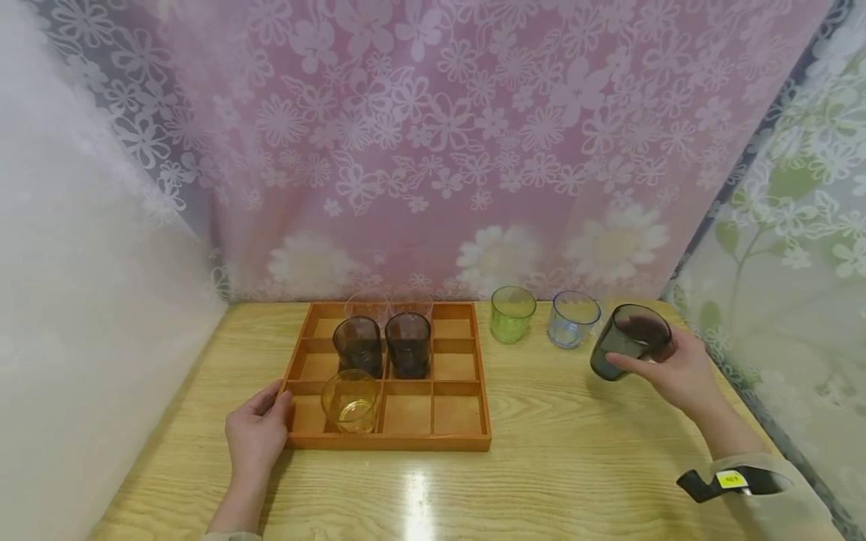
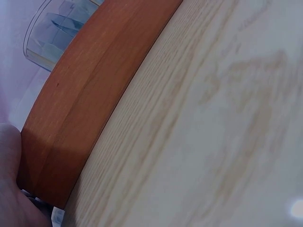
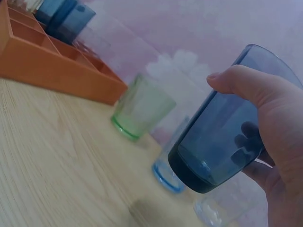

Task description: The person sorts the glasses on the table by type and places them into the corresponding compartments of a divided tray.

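Observation:
My right hand (image 1: 686, 372) holds a dark grey drinking glass (image 1: 625, 346), thumb on the near side and fingers round the far side. The glass is tilted and lifted off the table; in the right wrist view it looks dark blue. At the left front part of a wooden compartment tray (image 1: 389, 443), my left hand (image 1: 257, 432) grips the side edge. Two more dark glasses (image 1: 358, 347) stand in the tray's middle row. A yellow glass (image 1: 349, 402) sits in the front row, and two pale pink glasses (image 1: 367, 306) are partly hidden behind the dark ones.
Right of the tray stand a green glass (image 1: 512, 315) and a light blue glass (image 1: 572, 321). A clear glass (image 3: 220, 208) shows beyond the held one in the right wrist view. A pink floral curtain (image 1: 440, 150) closes off the table's back; pale sheets hang at both sides.

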`<state>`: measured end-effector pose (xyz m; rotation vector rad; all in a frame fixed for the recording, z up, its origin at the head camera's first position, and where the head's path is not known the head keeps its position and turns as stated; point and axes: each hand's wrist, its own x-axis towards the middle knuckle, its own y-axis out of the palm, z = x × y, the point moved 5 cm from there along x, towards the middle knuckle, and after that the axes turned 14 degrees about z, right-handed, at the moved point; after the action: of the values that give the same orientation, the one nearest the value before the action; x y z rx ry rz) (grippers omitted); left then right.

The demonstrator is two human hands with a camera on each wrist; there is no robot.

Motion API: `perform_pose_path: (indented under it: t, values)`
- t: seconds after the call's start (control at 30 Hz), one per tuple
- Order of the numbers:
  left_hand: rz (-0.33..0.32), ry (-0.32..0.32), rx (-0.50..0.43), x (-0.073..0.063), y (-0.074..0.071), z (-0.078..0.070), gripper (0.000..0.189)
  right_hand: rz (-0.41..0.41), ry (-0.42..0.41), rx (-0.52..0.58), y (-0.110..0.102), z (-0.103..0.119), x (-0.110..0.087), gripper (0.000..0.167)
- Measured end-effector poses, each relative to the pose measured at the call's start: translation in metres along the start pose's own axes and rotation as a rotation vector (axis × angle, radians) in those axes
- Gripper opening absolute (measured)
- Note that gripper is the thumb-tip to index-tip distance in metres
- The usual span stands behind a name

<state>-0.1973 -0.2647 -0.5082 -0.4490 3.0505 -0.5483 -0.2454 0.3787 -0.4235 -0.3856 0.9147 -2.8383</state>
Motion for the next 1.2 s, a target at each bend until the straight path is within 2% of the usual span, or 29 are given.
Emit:
perform_pose_path:
  t: [0.2,0.47,0.83,0.97,1.2]
  values:
    - [-0.003,0.013,-0.034,0.000,0.001,0.000,0.030,0.004,-0.087,0.053,0.011,0.025,0.006,0.059]
    - [0.000,0.006,-0.034,0.000,0.001,0.000,0.030,0.017,-0.144,0.080,0.030,0.055,0.015,0.058]
    - [0.004,0.005,-0.025,0.001,0.000,0.001,0.031,0.066,-0.248,0.192,0.059,0.080,0.035,0.059]
    - [0.009,0.003,-0.026,0.002,0.000,0.003,0.032,0.074,-0.255,0.206,0.070,0.086,0.042,0.060]
    - [0.014,0.005,-0.028,0.001,0.000,0.000,0.031,0.104,-0.218,0.214,0.089,0.095,0.052,0.060]
